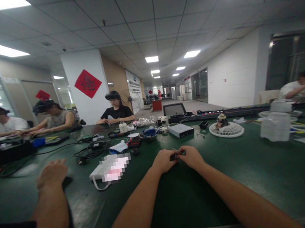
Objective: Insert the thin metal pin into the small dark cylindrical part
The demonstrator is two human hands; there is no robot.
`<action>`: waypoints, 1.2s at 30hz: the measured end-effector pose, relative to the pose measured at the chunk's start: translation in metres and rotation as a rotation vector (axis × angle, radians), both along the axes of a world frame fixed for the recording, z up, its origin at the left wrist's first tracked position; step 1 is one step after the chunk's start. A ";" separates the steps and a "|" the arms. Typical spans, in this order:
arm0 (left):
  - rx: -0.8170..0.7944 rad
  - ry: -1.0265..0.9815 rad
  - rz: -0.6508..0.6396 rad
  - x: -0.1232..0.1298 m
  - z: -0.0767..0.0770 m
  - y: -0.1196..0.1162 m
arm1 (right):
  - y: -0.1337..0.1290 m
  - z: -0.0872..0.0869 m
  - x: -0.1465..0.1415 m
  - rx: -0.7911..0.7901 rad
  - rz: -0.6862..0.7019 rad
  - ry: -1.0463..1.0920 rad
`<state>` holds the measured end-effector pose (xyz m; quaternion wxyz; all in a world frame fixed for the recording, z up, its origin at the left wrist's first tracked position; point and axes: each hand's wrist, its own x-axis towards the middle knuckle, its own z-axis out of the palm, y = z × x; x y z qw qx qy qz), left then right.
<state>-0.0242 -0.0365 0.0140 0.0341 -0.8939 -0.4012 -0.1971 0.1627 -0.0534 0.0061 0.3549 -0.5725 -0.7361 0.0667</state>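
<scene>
Over the green table, my left hand (164, 161) and my right hand (190, 157) meet with their fingertips almost together. Pinched in the left fingers is a small dark part (173, 157), too small to name. My right fingers are closed on a thin metal piece (178, 151) that slants up to the left across the gap; its kind cannot be made out. Just beyond the hands sits a grey box-shaped device (181, 130) with a dark front panel. A small dark tray (203, 125) stands to its right.
A white fan grille (226, 130) carrying a motor lies at right, near white plastic housings (275, 127). Left of my hands are a white cable-fitted device (99, 170), black cables (91, 151) and a co-worker's arm (51, 195). Other people sit around the table.
</scene>
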 end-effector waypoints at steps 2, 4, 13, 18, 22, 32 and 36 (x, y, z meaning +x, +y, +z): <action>0.004 0.001 -0.003 0.000 0.000 0.000 | 0.000 0.000 0.000 0.001 -0.009 -0.002; 0.006 0.002 -0.002 -0.001 -0.001 0.001 | 0.001 0.000 0.000 0.000 -0.006 -0.009; -0.001 0.003 0.002 -0.002 -0.004 0.005 | 0.003 -0.002 -0.002 -0.011 -0.012 -0.012; -0.010 0.012 -0.012 -0.003 -0.005 0.004 | 0.007 -0.007 -0.002 -0.043 -0.041 0.010; -0.008 0.025 -0.013 -0.002 -0.005 0.005 | 0.011 -0.011 0.000 -0.066 -0.027 0.012; 0.011 0.050 -0.008 -0.002 -0.010 0.007 | 0.018 -0.018 0.000 -0.081 -0.002 0.007; 0.018 0.057 -0.019 -0.003 -0.016 0.012 | 0.023 -0.024 -0.001 -0.077 0.003 0.006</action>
